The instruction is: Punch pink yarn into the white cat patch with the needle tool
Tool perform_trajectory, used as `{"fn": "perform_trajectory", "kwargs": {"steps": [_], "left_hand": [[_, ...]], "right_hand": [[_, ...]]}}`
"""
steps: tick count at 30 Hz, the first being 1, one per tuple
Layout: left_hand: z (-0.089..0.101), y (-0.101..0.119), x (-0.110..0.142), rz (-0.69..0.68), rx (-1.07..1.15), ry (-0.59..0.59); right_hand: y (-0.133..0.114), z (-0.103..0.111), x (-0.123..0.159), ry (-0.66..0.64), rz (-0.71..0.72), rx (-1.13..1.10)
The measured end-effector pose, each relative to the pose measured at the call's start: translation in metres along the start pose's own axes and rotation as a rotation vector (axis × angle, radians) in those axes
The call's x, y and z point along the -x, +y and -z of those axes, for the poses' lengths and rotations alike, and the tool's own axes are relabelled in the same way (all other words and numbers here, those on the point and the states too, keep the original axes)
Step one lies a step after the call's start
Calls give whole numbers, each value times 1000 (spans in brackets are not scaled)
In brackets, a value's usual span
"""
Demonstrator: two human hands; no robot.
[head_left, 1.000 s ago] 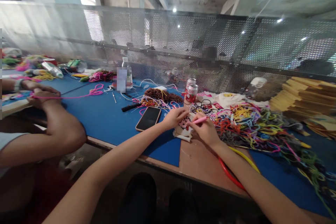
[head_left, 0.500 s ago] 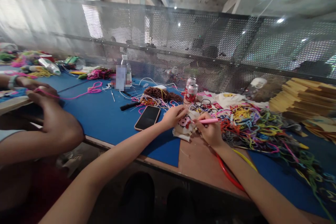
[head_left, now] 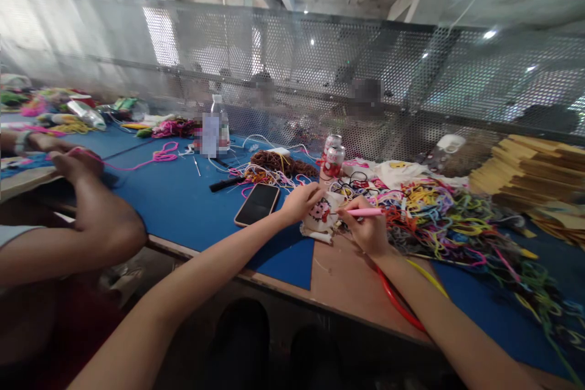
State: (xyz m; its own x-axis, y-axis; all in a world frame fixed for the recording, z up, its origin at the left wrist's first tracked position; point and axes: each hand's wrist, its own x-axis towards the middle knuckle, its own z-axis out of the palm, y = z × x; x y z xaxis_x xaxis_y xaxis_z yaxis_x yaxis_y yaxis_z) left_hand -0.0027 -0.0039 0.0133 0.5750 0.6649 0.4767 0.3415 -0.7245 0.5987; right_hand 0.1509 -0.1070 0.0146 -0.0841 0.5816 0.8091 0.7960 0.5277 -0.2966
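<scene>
We see a pink tool and cream cloth patterned pink, black and red; from the cloth, red-and-silver cans at twelve o'clock, multicoloured yarn at three, blue tabletop at nine.

The partly blue-covered desk is bearing a smartphone; farther back, brown yarn is lying bundled, drink cans are standing, and multicoloured yarn is sprawling rightward.

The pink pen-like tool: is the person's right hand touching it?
Touching. The head view shows the right hand gripping the pink pen-like tool, its fingers closed on the barrel.
</scene>
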Motion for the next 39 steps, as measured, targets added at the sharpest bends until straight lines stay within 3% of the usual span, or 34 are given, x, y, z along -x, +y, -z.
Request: {"fn": "perform_trajectory", "kwargs": {"steps": [20,29,39], "left_hand": [[-2,-2,-2,33,-34,-23],[-3,-2,-2,-53,94,-55],[8,4,-4,-94,220,-29]], "right_hand": [[-2,-8,-1,-221,-83,44],[-1,-16,-1,-355,-146,54],[-5,-7,-5,-216,-309,-252]]}}
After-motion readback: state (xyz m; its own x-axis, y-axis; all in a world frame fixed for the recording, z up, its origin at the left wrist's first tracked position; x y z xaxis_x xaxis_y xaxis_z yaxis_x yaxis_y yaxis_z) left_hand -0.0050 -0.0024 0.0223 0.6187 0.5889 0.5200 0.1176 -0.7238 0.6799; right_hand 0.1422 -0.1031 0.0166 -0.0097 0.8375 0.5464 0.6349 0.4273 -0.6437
